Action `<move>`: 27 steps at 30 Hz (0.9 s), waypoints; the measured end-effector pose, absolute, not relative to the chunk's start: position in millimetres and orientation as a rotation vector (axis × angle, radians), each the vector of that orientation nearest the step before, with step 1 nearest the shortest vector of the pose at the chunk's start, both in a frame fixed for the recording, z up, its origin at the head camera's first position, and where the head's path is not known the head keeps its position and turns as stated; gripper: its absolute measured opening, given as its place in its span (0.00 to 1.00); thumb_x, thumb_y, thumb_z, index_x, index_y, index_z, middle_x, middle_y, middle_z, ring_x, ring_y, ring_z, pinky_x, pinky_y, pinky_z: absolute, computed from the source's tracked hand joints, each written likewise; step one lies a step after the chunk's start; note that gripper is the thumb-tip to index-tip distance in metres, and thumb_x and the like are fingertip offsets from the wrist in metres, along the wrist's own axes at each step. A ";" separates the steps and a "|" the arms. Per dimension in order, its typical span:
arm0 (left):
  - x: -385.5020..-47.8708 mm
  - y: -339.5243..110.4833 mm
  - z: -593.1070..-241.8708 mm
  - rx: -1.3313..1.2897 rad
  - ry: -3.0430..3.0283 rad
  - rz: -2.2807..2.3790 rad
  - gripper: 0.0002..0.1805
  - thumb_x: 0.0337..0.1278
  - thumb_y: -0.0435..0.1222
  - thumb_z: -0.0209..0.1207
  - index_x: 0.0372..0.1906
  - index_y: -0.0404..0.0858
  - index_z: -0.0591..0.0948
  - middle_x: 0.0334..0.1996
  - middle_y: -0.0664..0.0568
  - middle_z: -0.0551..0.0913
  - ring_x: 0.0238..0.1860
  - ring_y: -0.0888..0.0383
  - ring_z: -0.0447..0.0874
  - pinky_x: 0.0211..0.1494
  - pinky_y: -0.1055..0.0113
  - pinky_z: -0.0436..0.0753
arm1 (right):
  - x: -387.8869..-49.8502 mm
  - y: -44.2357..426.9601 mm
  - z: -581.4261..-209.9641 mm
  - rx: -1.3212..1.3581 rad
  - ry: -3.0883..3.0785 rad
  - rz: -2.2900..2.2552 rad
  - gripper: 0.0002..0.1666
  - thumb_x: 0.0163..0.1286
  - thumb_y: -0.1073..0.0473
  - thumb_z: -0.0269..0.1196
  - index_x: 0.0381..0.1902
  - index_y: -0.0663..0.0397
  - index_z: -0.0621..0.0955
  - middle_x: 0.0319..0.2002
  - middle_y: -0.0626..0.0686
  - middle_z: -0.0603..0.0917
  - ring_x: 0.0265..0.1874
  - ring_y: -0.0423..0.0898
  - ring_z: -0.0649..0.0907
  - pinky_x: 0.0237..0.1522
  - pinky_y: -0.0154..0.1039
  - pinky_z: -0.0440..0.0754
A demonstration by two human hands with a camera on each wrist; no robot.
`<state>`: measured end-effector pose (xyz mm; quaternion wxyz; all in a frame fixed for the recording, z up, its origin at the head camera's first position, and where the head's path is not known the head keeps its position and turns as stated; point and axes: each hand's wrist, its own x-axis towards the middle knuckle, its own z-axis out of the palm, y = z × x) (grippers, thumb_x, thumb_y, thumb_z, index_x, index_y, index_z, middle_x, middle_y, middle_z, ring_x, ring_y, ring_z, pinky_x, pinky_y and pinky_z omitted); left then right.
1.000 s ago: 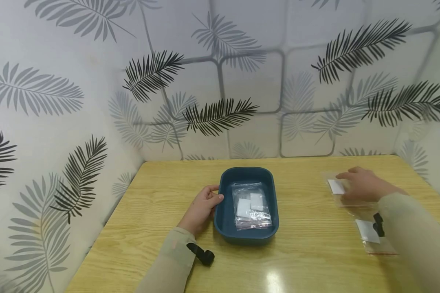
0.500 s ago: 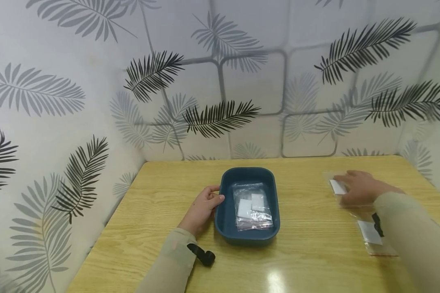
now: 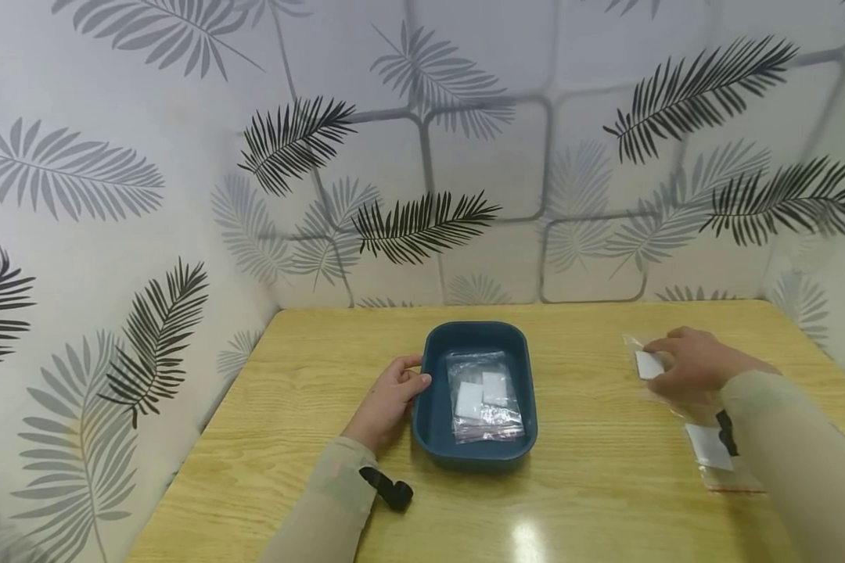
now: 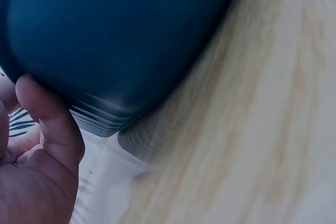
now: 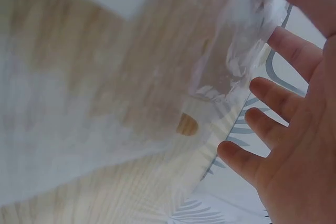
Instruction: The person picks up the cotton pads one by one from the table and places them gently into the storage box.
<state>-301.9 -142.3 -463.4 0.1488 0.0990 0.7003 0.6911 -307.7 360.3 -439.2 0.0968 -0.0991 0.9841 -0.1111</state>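
A dark blue plastic bin [image 3: 431,407] stands on the table, with clear zip bags [image 3: 486,399] holding white cards lying inside. My left hand [image 3: 389,399] grips the bin's left side, its thumb at the rim and fingers outside; the left wrist view shows the thumb [image 4: 44,103] against the bin. At the right, my right hand [image 3: 700,363] pinches the edge of a clear zip bag [image 3: 649,365] with a white card in it. In the right wrist view that bag [image 5: 157,72] reaches the thumb and forefinger, while the other fingers are spread. The exact contact is partly hidden.
Another clear zip bag [image 3: 711,450] with a white card lies nearer the front, partly under the right forearm. The wooden table [image 3: 591,469] meets leaf-patterned walls [image 3: 465,164] at the back and left.
My right hand has shifted slightly, and its fingers have closed on the bag's edge; the bag has tilted and its card moved a little. My left hand and the bin stay put.
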 end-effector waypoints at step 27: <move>-286.8 -167.2 -461.2 0.342 1.962 1.944 0.26 0.74 0.39 0.58 0.71 0.36 0.68 0.46 0.37 0.80 0.36 0.52 0.81 0.38 0.65 0.81 | -260.4 318.6 -430.7 -0.316 3.029 -0.383 0.30 0.50 0.47 0.76 0.45 0.63 0.85 0.56 0.70 0.73 0.55 0.70 0.72 0.55 0.69 0.71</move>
